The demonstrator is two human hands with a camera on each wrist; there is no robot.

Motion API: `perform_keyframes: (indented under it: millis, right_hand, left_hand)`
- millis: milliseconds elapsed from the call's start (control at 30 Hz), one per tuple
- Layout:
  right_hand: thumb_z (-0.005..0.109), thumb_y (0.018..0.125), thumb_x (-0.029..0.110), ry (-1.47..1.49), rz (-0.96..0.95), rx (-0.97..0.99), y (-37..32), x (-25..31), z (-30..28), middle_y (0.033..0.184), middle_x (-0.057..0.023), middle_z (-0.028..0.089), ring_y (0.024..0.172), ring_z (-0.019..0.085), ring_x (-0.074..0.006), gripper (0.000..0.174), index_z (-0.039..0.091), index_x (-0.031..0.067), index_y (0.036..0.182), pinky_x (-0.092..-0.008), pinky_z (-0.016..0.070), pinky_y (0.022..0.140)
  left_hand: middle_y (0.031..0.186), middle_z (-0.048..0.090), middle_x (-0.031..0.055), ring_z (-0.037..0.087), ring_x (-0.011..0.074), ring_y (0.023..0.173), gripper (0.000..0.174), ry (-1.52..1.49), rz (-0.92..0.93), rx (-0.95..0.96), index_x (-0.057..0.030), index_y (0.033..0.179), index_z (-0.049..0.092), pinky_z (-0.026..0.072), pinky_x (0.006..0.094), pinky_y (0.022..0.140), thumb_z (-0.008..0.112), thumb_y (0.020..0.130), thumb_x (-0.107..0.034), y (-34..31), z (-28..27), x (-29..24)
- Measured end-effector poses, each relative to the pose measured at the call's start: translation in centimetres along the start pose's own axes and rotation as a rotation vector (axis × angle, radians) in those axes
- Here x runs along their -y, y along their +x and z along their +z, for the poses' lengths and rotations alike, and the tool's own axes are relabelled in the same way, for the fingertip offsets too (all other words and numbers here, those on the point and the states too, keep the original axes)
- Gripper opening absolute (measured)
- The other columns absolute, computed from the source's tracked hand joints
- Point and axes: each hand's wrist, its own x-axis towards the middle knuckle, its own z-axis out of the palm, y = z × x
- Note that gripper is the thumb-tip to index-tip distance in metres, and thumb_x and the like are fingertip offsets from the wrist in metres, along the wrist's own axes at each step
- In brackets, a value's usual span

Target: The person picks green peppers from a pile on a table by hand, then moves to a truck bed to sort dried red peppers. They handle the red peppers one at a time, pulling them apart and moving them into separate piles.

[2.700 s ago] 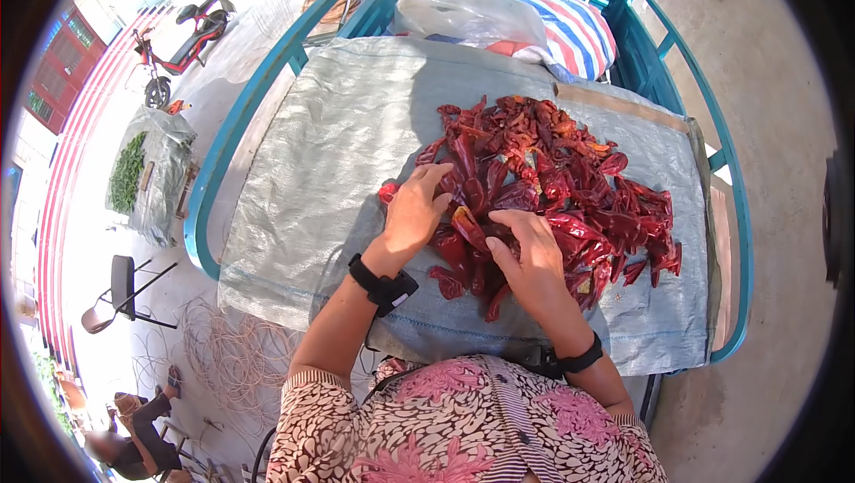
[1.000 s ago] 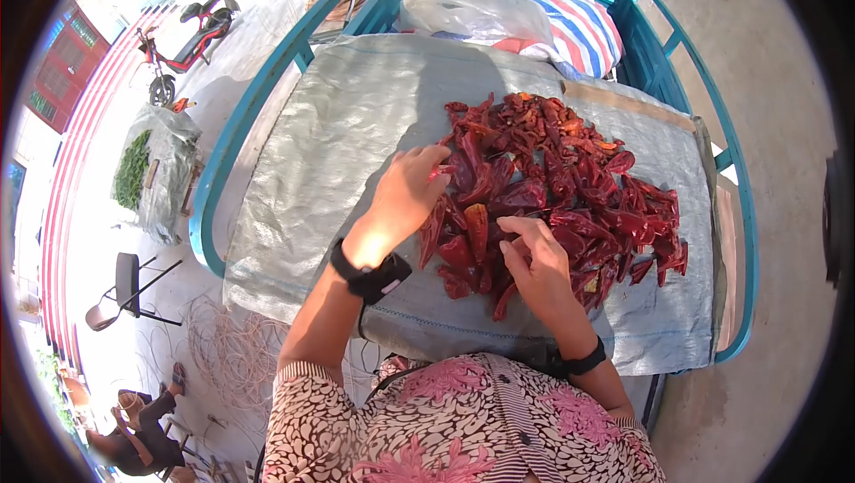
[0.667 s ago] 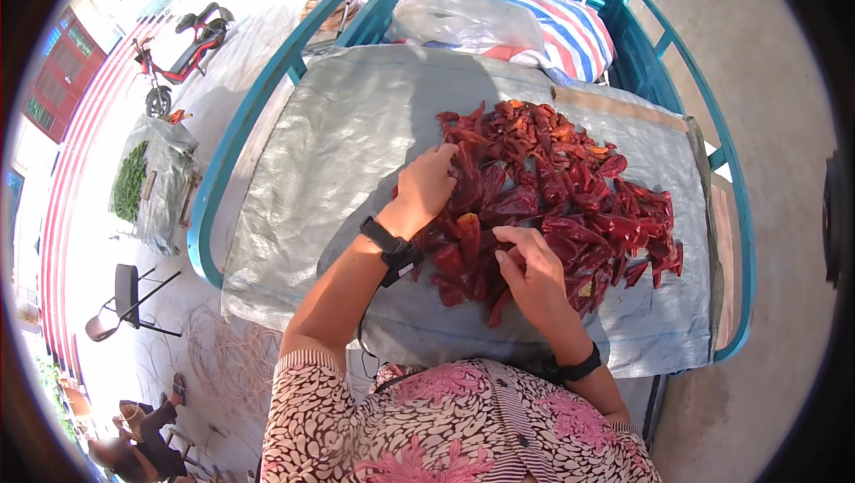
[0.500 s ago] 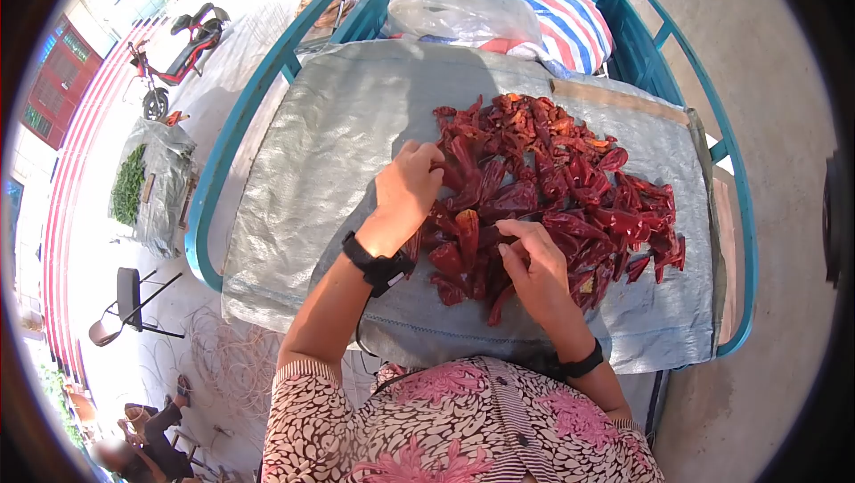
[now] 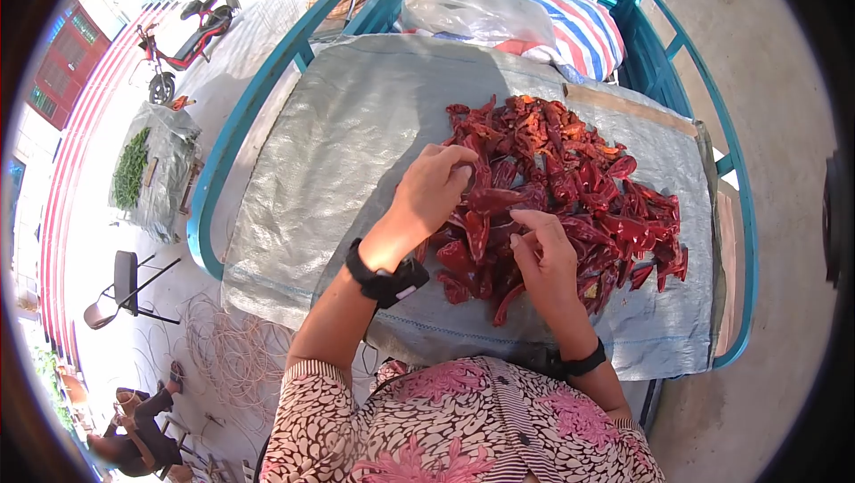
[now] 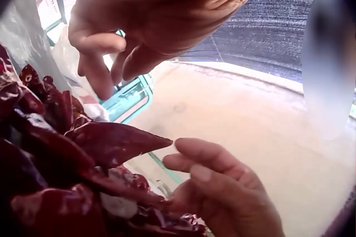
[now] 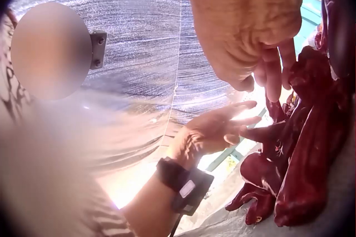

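A heap of dried red chilies (image 5: 579, 180) lies on a grey woven sheet (image 5: 356, 118) spread over a teal cart. My left hand (image 5: 432, 189) is at the heap's left edge and pinches one chili (image 5: 499, 200) by its end, so the pod sticks out to the right. In the left wrist view that chili (image 6: 119, 140) points at my right hand (image 6: 222, 187), under my left hand's (image 6: 139, 20) curled fingers. My right hand (image 5: 539, 251) hovers over the heap's near side, fingers loosely extended, tips close to the pod and holding nothing. The right wrist view shows my left hand (image 7: 214, 131) meeting the chilies (image 7: 311, 137).
The cart's teal rail (image 5: 240, 126) runs around the sheet. A clear plastic bag (image 5: 481, 11) and a striped sack (image 5: 579, 33) sit at the far end. On the ground to the left are a red scooter (image 5: 183, 46), greens on a sheet (image 5: 132, 171), a chair (image 5: 120, 291), coiled rope (image 5: 232, 349) and a crouching person (image 5: 134, 434).
My left hand, earlier flat on the heap's left edge, has curled and lifted one chili. My right hand has risen off the pods, its fingers now near that chili.
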Motion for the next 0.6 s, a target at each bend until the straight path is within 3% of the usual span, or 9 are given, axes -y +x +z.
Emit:
perform_keyframes:
  millis: [100,167,267,367,467,600]
  right_hand:
    - [0.065,0.091,0.000,-0.033,-0.019,-0.027,-0.2,-0.4,-0.1,0.117,-0.0099,0.063,0.077,0.063,-0.0170,0.033,0.064,0.0066,0.124,-0.0297,0.0533,0.070]
    - [0.064,0.091,0.000,-0.027,0.006,-0.021,-0.4,-0.4,-0.3,0.117,-0.0100,0.063,0.077,0.062,-0.0166,0.033,0.064,0.0064,0.123,-0.0293,0.0530,0.070]
    - [0.064,0.091,0.000,-0.013,0.025,-0.019,-0.5,-0.5,-0.4,0.117,-0.0099,0.063,0.076,0.062,-0.0162,0.033,0.064,0.0061,0.123,-0.0291,0.0525,0.070]
    - [0.064,0.091,-0.001,-0.013,0.034,-0.022,-0.8,-0.7,-0.6,0.118,-0.0098,0.063,0.075,0.061,-0.0158,0.032,0.064,0.0059,0.122,-0.0292,0.0525,0.069]
    - [0.064,0.090,-0.001,-0.006,0.042,-0.046,-0.4,-0.6,-0.7,0.119,-0.0099,0.062,0.075,0.061,-0.0154,0.033,0.064,0.0057,0.122,-0.0294,0.0527,0.070]
    - [0.065,0.090,-0.002,0.020,0.035,-0.078,0.0,-0.6,-0.3,0.122,-0.0100,0.061,0.075,0.061,-0.0149,0.034,0.064,0.0058,0.123,-0.0293,0.0531,0.069]
  left_hand:
    - [0.118,0.062,0.0139,0.066,0.0168,0.069,0.034,-0.033,-0.051,0.077,-0.0004,0.125,0.064,0.0533,0.0296,0.067,0.059,0.099,-0.022,2.5,1.7,1.7]
    - [0.123,0.060,0.0140,0.066,0.0170,0.069,0.038,-0.276,-0.297,0.225,-0.0003,0.127,0.064,0.0536,0.0291,0.068,0.060,0.098,-0.024,3.9,2.4,2.0]
    - [0.130,0.056,0.0140,0.066,0.0169,0.069,0.037,-0.234,-0.333,0.249,0.0011,0.128,0.064,0.0542,0.0283,0.069,0.061,0.098,-0.021,4.7,3.1,3.0]
    - [0.132,0.054,0.0134,0.067,0.0164,0.074,0.034,-0.347,-0.230,0.019,0.0022,0.126,0.065,0.0548,0.0280,0.071,0.062,0.097,-0.016,3.5,4.3,3.8]
    - [0.134,0.053,0.0129,0.068,0.0155,0.082,0.030,-0.483,-0.165,-0.079,0.0025,0.122,0.066,0.0549,0.0280,0.073,0.062,0.096,-0.012,1.5,3.2,1.2]
    - [0.128,0.058,0.0112,0.068,0.0148,0.088,0.027,-0.291,-0.050,-0.167,0.0037,0.119,0.066,0.0550,0.0268,0.074,0.062,0.096,-0.011,-1.7,1.4,-2.7]
